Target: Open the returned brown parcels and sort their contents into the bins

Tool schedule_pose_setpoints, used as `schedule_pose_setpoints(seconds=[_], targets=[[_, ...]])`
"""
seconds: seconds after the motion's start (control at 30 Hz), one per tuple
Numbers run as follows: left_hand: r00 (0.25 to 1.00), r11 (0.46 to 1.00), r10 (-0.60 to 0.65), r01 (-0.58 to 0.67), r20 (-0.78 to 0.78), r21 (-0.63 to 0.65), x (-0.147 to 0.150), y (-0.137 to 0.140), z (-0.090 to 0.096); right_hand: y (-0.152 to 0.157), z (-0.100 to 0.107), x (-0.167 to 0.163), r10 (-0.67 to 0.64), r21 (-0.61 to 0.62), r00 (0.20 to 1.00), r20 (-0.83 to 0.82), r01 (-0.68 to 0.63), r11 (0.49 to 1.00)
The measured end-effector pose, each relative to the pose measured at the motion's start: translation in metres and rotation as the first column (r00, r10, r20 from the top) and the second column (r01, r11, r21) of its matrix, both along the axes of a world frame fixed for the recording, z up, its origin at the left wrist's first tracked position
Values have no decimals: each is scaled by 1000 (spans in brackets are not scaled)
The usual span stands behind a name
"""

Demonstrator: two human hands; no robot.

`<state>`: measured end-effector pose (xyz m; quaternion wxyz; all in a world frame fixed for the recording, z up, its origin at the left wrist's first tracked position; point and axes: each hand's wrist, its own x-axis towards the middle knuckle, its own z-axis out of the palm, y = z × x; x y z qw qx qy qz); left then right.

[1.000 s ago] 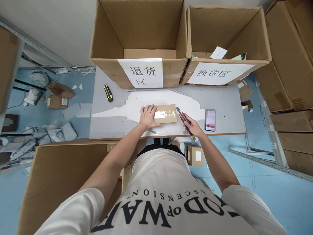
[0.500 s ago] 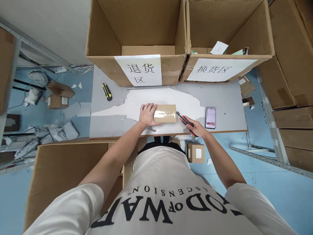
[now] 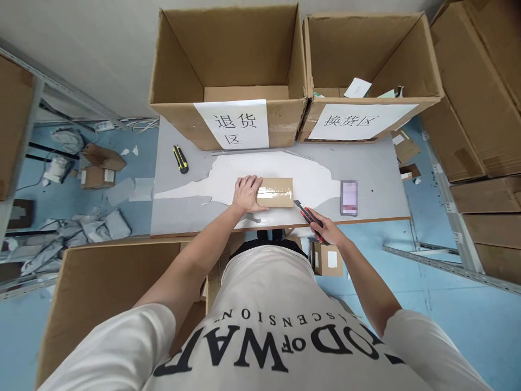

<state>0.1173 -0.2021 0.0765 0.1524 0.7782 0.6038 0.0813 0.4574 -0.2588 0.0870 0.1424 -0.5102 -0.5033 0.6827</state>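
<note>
A small brown cardboard box (image 3: 275, 193) with shiny clear tape along its top lies on the white patch of the table. My left hand (image 3: 246, 194) grips its left end, thumb on the near side and fingers over the top. In my right hand (image 3: 326, 228) is a black and red utility knife (image 3: 308, 214), the fingers wrapped round its handle. Its blade points up and left, with the tip by the near right corner of the box. Whether the blade touches the cardboard I cannot tell.
A yellow and black utility knife (image 3: 180, 159) lies at the table's left; a phone (image 3: 349, 198) lies at the right. Two large open cartons, left (image 3: 171, 117) and right (image 3: 423, 104), stand along the back with paper labels. Another big carton (image 3: 109, 293) is below left.
The knife in my right hand has moved toward me along the right end of the box. My left hand keeps its hold. The view has shifted slightly.
</note>
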Motion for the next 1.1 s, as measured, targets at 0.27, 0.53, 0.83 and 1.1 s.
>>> schedule_pose_setpoints(seconds=[0.27,0.53,0.83,1.1], targets=[[998,998,-24,27,59,-51,-3,-3,2,-13,-13,-11,-360,109,933,-24,360,927],[810,920,383,-381,444,-98,-46,20,-6,-4,-27,-85,-639,-55,729,-245,647,760],[294,728,685,-249,666,-639,-64,12,-24,5,-34,-97,-642,-67,725,-252,648,759],[43,688,701,-302,712,-660,-48,-35,-22,88,-24,-86,-520,54,818,-248,547,835]])
